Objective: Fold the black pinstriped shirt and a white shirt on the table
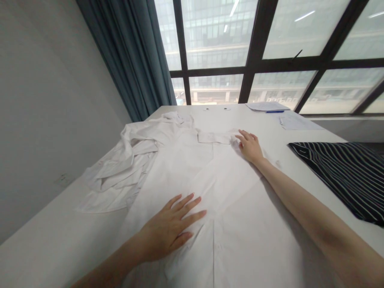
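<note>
The left hand (163,230) is resting palm down, fingers spreading wide, on the white shirt (243,204), which is lying front-up along the table (90,232). Farther off, the right hand (249,148) is curving loosely beside the collar (213,137), arm outstretched; whether it is pinching fabric cannot be told.

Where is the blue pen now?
In the head view, the blue pen lies by the papers at the table's far right, beyond the right hand.

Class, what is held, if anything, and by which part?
Left hand: spread on the white shirt, holding nothing. Right hand: at the collar; whether it grips cloth cannot be told.
</note>
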Demonstrator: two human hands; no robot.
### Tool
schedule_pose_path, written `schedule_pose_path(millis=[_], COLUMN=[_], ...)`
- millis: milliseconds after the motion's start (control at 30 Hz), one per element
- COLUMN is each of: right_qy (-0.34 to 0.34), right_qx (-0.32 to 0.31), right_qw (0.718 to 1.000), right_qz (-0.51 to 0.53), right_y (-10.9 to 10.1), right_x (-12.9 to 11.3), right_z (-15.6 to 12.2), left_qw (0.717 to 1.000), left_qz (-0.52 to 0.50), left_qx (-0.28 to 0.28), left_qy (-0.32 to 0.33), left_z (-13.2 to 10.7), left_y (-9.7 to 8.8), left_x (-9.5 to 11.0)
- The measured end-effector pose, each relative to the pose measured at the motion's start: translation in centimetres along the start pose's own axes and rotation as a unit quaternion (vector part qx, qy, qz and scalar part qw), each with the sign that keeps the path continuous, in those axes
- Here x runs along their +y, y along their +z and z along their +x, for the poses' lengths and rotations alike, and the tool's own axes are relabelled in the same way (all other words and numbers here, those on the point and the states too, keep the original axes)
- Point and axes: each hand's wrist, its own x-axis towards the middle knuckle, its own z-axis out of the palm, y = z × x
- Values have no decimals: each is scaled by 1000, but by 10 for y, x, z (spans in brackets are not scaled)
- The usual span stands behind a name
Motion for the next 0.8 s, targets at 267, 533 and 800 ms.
schedule_pose_path(millis=[267, 533, 800], right_qy=[-179, -8, 42], right_qx=[-145, -184, -167], right_qw=[968, 983, 983], right_qz=[103, -8, -59], right_y=[-20, -23, -39], right_x=[-82, 25, 32], right_z=[-74, -69, -65], left_qw=[1000, 1000, 1000], left_qz=[8, 7, 13], left_qx=[-1, 3, 21], left_qy=[2, 2, 10], left_z=[-1, -3, -4], left_y=[2, 3, 7], left_x=[-1, 0, -2])
